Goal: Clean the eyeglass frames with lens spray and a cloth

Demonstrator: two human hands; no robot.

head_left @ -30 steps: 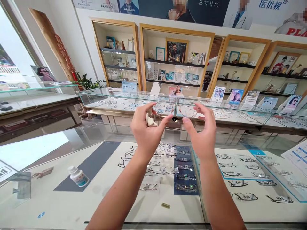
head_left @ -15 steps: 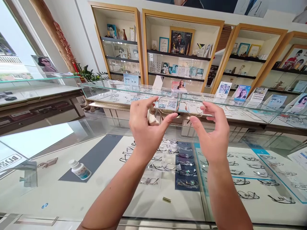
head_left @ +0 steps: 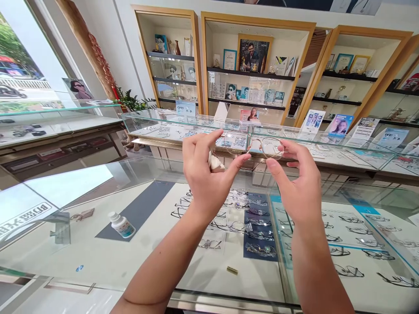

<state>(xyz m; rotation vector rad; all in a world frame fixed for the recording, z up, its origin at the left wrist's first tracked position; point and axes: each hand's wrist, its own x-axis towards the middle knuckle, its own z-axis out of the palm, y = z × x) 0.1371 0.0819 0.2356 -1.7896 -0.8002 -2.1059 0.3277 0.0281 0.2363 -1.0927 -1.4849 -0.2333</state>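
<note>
A pair of thin, round-rimmed eyeglasses [head_left: 261,147] is raised in front of me above the glass counter [head_left: 150,266]. My left hand [head_left: 207,174] pinches the left rim between thumb and fingertips. Tucked in that same palm is a crumpled white cloth [head_left: 216,163]. On the other side, my right hand [head_left: 296,183] grips the right end of the frame with thumb and forefinger. The clear lenses let the far display show through. A white bottle [head_left: 121,225] with a blue label stands to the left of my left forearm.
Rows of eyeglasses [head_left: 260,234] lie in the counter under and beside my arms. A small gold-coloured piece [head_left: 232,270] lies near the front edge. Another glass showcase [head_left: 196,131] runs across behind, with wooden cabinets [head_left: 258,19] at the wall.
The view has shifted a little, so the scene sits further right. The eyeglasses have tilted, and their round rims now face me more fully. Both hands keep their hold.
</note>
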